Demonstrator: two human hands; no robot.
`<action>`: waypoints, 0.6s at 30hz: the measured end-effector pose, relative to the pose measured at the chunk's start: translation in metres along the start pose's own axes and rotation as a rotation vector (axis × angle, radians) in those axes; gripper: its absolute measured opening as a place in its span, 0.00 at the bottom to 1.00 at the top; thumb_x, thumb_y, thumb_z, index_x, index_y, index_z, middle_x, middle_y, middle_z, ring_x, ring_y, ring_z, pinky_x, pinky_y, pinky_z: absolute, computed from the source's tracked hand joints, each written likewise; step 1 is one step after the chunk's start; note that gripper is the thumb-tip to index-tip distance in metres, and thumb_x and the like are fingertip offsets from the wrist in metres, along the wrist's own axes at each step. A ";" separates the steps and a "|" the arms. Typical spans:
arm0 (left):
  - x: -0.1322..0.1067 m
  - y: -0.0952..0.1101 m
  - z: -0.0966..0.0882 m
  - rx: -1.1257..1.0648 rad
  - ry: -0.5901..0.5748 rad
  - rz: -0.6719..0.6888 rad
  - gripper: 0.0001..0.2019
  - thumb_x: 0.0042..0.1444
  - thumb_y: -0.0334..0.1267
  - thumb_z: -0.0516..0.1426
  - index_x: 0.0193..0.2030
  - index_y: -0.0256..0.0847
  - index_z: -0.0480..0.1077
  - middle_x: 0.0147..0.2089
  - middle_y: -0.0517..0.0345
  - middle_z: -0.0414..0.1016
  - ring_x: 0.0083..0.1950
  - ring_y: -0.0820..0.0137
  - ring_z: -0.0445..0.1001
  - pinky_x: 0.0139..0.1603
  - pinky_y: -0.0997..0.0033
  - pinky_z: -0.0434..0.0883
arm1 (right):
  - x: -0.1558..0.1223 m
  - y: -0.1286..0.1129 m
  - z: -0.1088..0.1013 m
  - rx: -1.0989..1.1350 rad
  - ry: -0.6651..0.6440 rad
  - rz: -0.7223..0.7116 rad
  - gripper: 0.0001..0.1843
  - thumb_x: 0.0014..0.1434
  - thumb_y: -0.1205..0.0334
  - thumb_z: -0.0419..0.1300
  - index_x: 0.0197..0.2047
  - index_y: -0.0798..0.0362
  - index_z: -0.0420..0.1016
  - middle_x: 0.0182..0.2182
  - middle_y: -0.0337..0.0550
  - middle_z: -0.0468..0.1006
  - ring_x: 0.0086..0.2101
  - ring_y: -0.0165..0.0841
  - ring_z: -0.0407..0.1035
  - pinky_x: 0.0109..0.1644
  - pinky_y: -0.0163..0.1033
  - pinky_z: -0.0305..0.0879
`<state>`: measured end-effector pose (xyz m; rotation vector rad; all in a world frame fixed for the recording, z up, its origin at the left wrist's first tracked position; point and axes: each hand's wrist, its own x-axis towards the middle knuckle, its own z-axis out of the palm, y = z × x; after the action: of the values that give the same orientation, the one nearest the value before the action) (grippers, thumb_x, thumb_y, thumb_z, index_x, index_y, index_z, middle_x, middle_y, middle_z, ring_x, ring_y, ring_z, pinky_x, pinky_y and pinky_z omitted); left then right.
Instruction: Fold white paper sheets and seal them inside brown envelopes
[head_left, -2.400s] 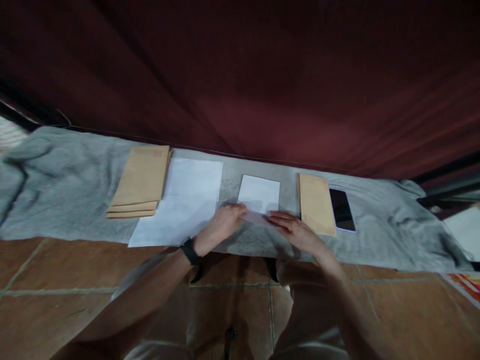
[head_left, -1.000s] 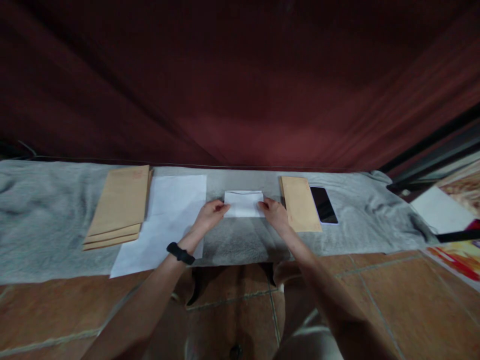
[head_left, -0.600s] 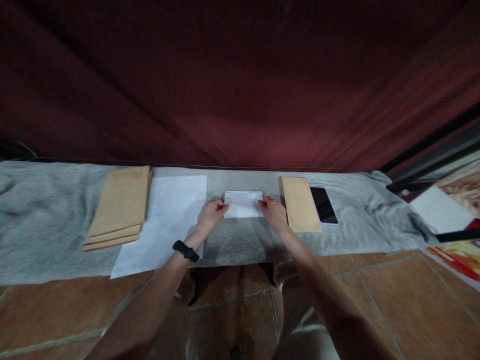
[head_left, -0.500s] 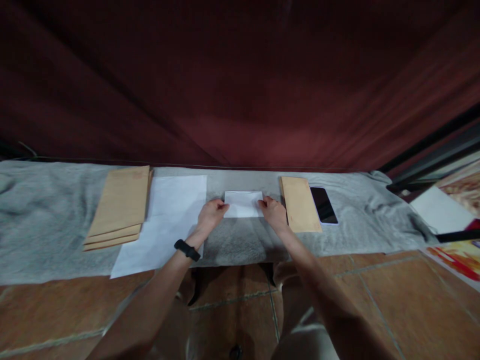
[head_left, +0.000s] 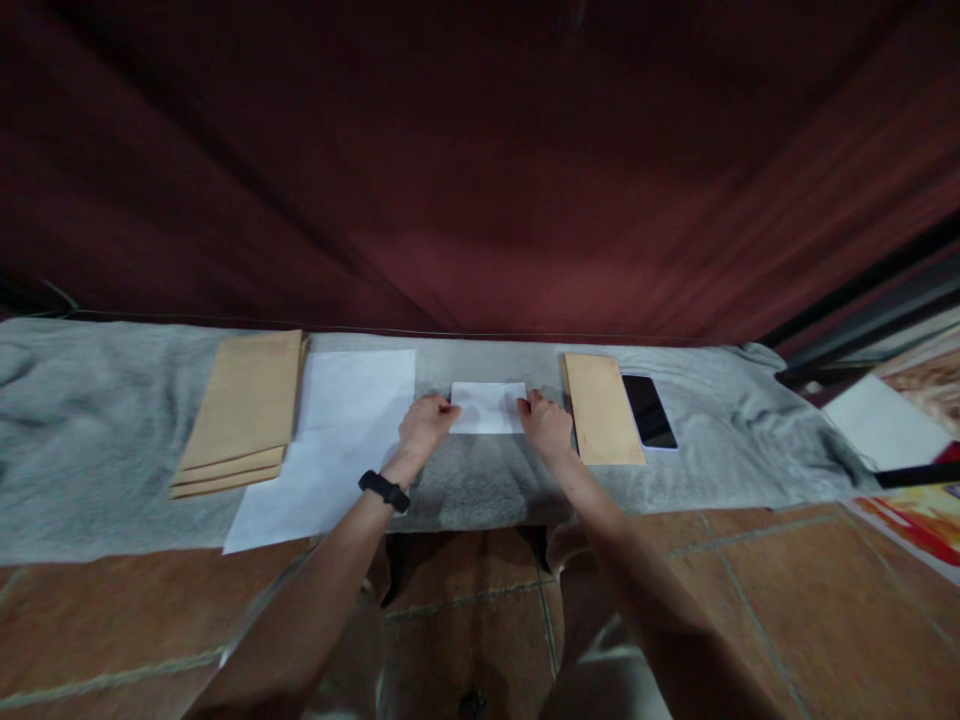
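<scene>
A: Head view. Position of the small white paper (head_left: 488,410)?
B: Between the two hands, above the gray cloth (head_left: 472,490); full contact with the cloth, cannot tell.
A: State of hands?
B: Left hand (head_left: 424,425) pinches the paper's left edge, thumb on top. Right hand (head_left: 547,425) pinches the right edge likewise.
A: Neighbors?
B: Larger white sheets (head_left: 356,410) just beyond the left hand; brown envelopes (head_left: 606,410) just beside the right, phone (head_left: 649,412) next to those.
</scene>
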<state>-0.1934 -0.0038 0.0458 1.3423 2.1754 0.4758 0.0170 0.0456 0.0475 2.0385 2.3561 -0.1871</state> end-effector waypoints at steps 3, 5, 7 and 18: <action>0.001 0.002 -0.002 0.023 -0.015 -0.009 0.11 0.57 0.46 0.57 0.36 0.45 0.79 0.25 0.58 0.77 0.34 0.65 0.77 0.31 0.71 0.63 | -0.001 -0.001 -0.002 -0.008 0.001 0.005 0.22 0.74 0.50 0.45 0.56 0.54 0.73 0.41 0.55 0.83 0.44 0.42 0.79 0.47 0.41 0.71; 0.001 0.004 -0.003 0.045 -0.020 -0.024 0.11 0.57 0.46 0.57 0.36 0.45 0.79 0.25 0.58 0.77 0.34 0.65 0.78 0.30 0.71 0.63 | -0.002 -0.002 -0.003 -0.013 -0.001 0.003 0.22 0.74 0.51 0.45 0.56 0.55 0.72 0.41 0.56 0.83 0.43 0.42 0.80 0.47 0.41 0.71; 0.000 0.006 -0.003 0.074 -0.009 -0.035 0.11 0.57 0.45 0.57 0.36 0.45 0.79 0.26 0.57 0.78 0.35 0.64 0.78 0.30 0.72 0.64 | -0.002 -0.003 -0.003 -0.017 0.001 0.005 0.22 0.74 0.51 0.46 0.56 0.56 0.72 0.41 0.57 0.83 0.43 0.42 0.80 0.47 0.41 0.71; -0.018 0.023 0.000 0.235 0.056 -0.023 0.14 0.66 0.42 0.51 0.49 0.42 0.76 0.47 0.44 0.81 0.51 0.56 0.79 0.48 0.62 0.73 | -0.002 -0.002 0.003 -0.016 0.064 -0.020 0.21 0.74 0.53 0.46 0.54 0.57 0.72 0.41 0.57 0.83 0.42 0.43 0.80 0.45 0.41 0.71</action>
<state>-0.1702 -0.0100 0.0635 1.4386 2.3485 0.2579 0.0148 0.0429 0.0454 2.0447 2.4076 -0.1044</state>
